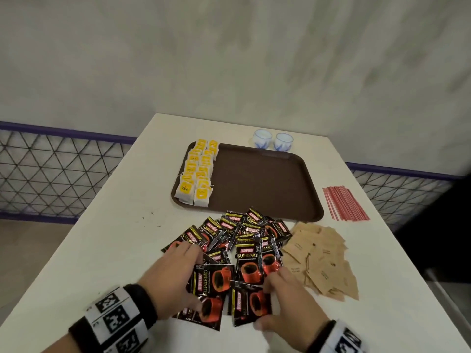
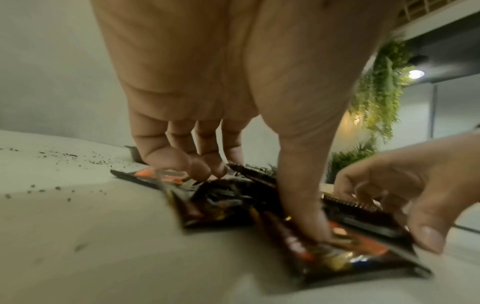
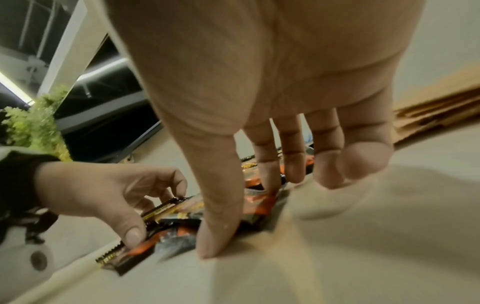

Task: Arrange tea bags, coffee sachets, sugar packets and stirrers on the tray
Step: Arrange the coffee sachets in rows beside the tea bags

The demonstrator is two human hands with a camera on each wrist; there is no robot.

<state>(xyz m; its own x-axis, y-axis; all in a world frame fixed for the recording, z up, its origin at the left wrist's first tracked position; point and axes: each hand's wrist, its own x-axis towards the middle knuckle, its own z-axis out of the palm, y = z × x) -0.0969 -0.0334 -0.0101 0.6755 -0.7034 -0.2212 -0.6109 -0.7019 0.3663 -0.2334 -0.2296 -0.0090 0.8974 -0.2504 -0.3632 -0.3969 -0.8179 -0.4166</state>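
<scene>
A brown tray (image 1: 265, 179) holds two columns of yellow tea bags (image 1: 197, 171) along its left side. In front of it lies a loose pile of black coffee sachets (image 1: 244, 235). My left hand (image 1: 190, 276) grips sachets at the pile's near left, fingers curled over one (image 1: 212, 277) and thumb (image 2: 311, 226) pressing down. My right hand (image 1: 265, 303) pinches another sachet (image 1: 248, 304) between thumb (image 3: 213, 244) and fingers. Brown sugar packets (image 1: 323, 258) lie to the right, and red stirrers (image 1: 344, 203) beside the tray.
Two small white cups (image 1: 272, 141) stand behind the tray. Dark crumbs (image 1: 153, 214) dot the white table (image 1: 107, 250) left of the pile. The table's right edge runs close to the stirrers and sugar packets. A mesh railing (image 1: 51, 171) lies beyond the left edge.
</scene>
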